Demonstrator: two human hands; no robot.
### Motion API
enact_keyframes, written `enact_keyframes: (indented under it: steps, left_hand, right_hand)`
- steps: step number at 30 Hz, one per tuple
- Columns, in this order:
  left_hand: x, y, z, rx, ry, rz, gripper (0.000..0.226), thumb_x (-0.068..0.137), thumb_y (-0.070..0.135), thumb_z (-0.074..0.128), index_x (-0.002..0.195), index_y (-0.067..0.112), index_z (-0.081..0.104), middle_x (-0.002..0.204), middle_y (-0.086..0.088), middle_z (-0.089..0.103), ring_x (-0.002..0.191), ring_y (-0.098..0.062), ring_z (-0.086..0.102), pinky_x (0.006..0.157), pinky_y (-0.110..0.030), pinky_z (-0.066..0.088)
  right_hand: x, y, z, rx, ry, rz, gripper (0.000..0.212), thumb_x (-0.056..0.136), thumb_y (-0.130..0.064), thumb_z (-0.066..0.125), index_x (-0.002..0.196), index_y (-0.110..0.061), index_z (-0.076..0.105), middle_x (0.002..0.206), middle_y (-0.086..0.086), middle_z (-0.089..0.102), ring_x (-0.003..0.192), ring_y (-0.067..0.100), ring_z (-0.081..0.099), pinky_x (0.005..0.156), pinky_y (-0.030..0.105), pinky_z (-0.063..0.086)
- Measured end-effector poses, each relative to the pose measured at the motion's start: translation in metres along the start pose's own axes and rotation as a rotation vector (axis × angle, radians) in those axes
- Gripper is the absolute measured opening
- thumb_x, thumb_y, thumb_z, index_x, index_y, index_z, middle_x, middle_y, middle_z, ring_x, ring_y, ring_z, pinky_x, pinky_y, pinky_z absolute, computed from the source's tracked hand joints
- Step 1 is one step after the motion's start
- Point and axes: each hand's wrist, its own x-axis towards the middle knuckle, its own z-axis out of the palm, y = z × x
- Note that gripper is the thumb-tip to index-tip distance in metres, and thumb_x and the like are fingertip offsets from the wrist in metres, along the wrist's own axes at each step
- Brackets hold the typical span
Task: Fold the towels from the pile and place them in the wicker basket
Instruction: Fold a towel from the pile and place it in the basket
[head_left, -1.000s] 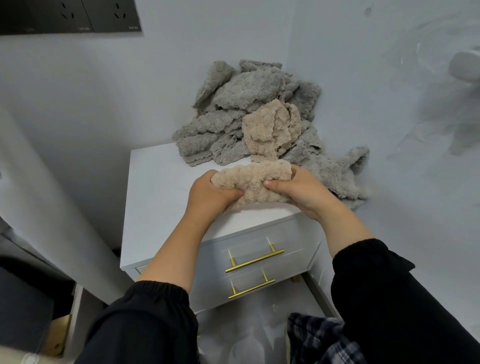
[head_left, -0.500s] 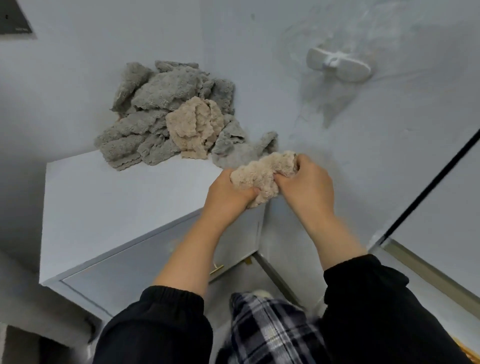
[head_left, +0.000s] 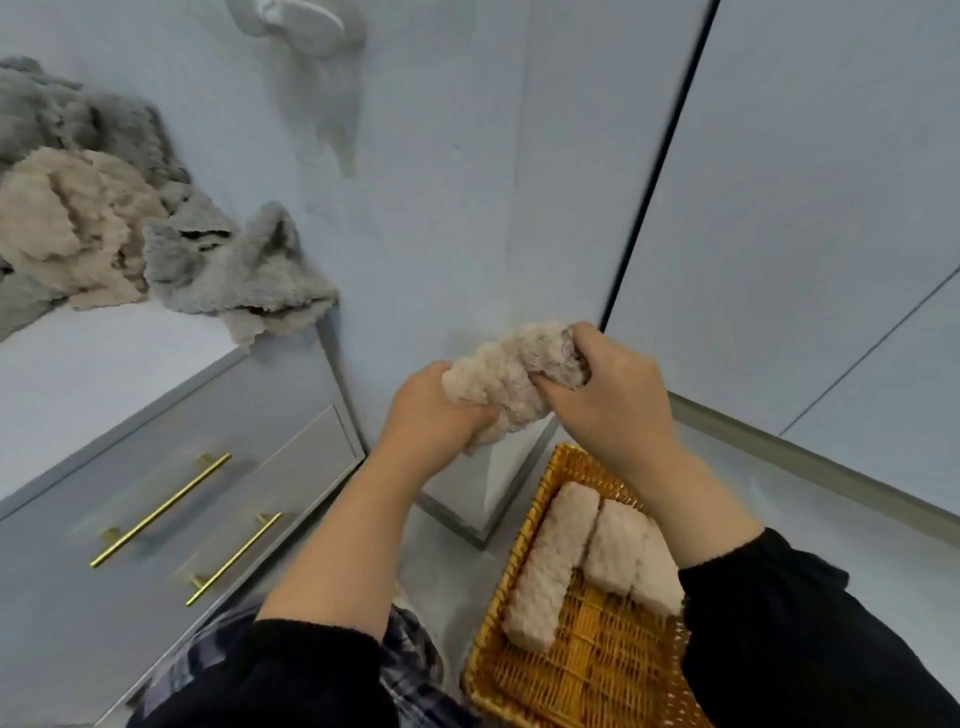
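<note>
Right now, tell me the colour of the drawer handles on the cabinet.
Gold, with a brassy shine. The drawer handles show best in the head view, the only one.

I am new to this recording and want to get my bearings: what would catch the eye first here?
In the middle, the left hand and the right hand both grip a bunched beige towel in the air. Below them, at lower right, a wicker basket already holds folded beige towels. At upper left, a pile of grey and beige towels lies on a white cabinet.
</note>
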Motion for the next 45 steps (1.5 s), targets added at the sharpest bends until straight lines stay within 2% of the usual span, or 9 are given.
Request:
enact_keyframes:
  steps: [4,8,10,13,21,28,34,39,45]
  left_hand:
    - [0.005,-0.009,0.039,-0.121,-0.174,-0.113,0.016,0.077,0.012,0.076,0.090,0.011,0.065,0.094,-0.011,0.070,0.086,-0.026,0.068,0.077,-0.046,0.057]
    - [0.013,-0.017,0.087,-0.422,-0.295,-0.333,0.018,0.078,0.015,0.076,0.092,0.013,0.066,0.094,-0.007,0.071,0.086,-0.022,0.069,0.074,-0.034,0.058]
    - [0.020,-0.021,0.115,-0.511,-0.299,-0.406,0.020,0.078,0.013,0.075,0.096,0.009,0.066,0.093,-0.008,0.071,0.082,-0.021,0.068,0.067,-0.031,0.058]
    - [0.030,-0.032,0.150,-0.565,-0.290,-0.458,0.017,0.079,0.011,0.075,0.094,0.009,0.067,0.082,-0.006,0.069,0.067,-0.016,0.065,0.051,-0.024,0.054]
    - [0.050,-0.086,0.183,-0.057,-0.314,-0.365,0.031,0.087,0.044,0.063,0.104,0.018,0.063,0.104,0.004,0.063,0.096,-0.014,0.061,0.079,-0.031,0.049]
    - [0.064,-0.161,0.190,0.456,-0.344,-0.327,0.057,0.096,0.031,0.052,0.146,0.011,0.033,0.146,-0.008,0.042,0.130,-0.026,0.044,0.098,-0.035,0.040]
    - [0.064,-0.195,0.208,0.511,-0.463,-0.391,0.013,0.092,0.016,0.053,0.104,0.013,0.057,0.101,-0.005,0.059,0.095,-0.027,0.057,0.071,-0.029,0.039]
    - [0.065,-0.205,0.209,0.552,-0.433,-0.356,0.013,0.093,0.011,0.049,0.097,0.017,0.059,0.106,-0.009,0.065,0.081,-0.021,0.050,0.069,-0.029,0.038]
    - [0.061,-0.219,0.206,0.616,-0.485,-0.366,0.020,0.092,0.012,0.048,0.099,0.017,0.066,0.103,-0.004,0.067,0.084,-0.022,0.058,0.067,-0.029,0.042]
  right_hand:
    - [-0.017,0.042,-0.007,0.338,-0.132,0.510,0.022,0.078,-0.023,0.074,0.088,-0.007,0.063,0.077,0.001,0.064,0.064,0.008,0.057,0.055,0.023,0.046]
    - [-0.035,0.085,-0.001,1.271,-0.025,1.066,0.032,0.082,-0.020,0.068,0.110,-0.004,0.064,0.101,0.009,0.071,0.096,0.020,0.067,0.076,0.031,0.055]
    - [-0.047,0.104,0.008,1.596,-0.038,1.253,0.051,0.080,-0.029,0.064,0.124,-0.005,0.057,0.121,0.016,0.064,0.115,0.029,0.059,0.097,0.044,0.047]
    - [-0.061,0.125,0.022,1.737,-0.065,1.367,0.053,0.083,-0.032,0.060,0.129,-0.005,0.054,0.127,0.019,0.060,0.120,0.032,0.055,0.102,0.046,0.042]
    - [-0.100,0.180,0.064,1.235,0.129,1.521,0.035,0.088,-0.013,0.065,0.121,-0.003,0.058,0.109,0.012,0.068,0.098,0.023,0.066,0.081,0.039,0.056]
    - [-0.202,0.214,0.123,0.876,-0.266,1.853,0.032,0.094,0.002,0.046,0.124,-0.003,0.053,0.111,0.014,0.062,0.107,0.030,0.057,0.089,0.043,0.047]
    - [-0.264,0.219,0.157,0.712,-0.289,1.975,0.036,0.085,0.010,0.057,0.120,0.004,0.057,0.119,0.020,0.061,0.103,0.033,0.059,0.086,0.044,0.050]
    - [-0.277,0.220,0.176,0.730,-0.151,2.050,0.031,0.089,0.006,0.056,0.119,0.000,0.057,0.109,0.015,0.062,0.096,0.030,0.059,0.081,0.043,0.050]
    - [-0.275,0.225,0.192,0.648,-0.152,1.878,0.029,0.085,0.001,0.065,0.114,0.003,0.063,0.113,0.016,0.064,0.102,0.032,0.062,0.088,0.042,0.051]
